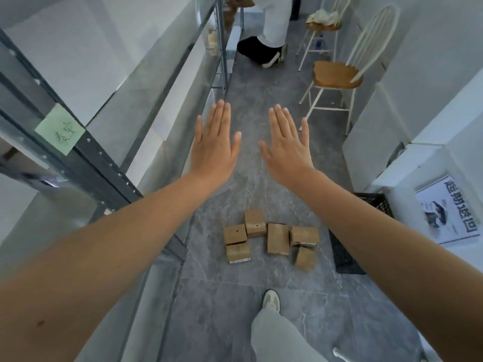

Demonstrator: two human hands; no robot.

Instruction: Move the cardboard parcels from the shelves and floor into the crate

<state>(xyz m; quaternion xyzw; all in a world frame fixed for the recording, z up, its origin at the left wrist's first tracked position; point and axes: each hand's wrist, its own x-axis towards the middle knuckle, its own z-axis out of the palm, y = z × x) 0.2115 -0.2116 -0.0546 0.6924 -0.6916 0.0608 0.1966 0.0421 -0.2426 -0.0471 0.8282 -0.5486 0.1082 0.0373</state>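
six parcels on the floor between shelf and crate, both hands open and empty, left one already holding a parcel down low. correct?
Not quite. The left hand holds nothing: the head view shows it flat and open, raised beside the right hand. The rest stands: six cardboard parcels lie on the floor between the shelf and the black crate.

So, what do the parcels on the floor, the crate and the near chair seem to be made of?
Parcels: brown cardboard, matt, with pale tape along some edges. Crate: probably black plastic, judging by its lattice wall; only part shows. Near chair: a wooden-looking seat with a slight sheen, on a thin cream-painted frame, perhaps metal.
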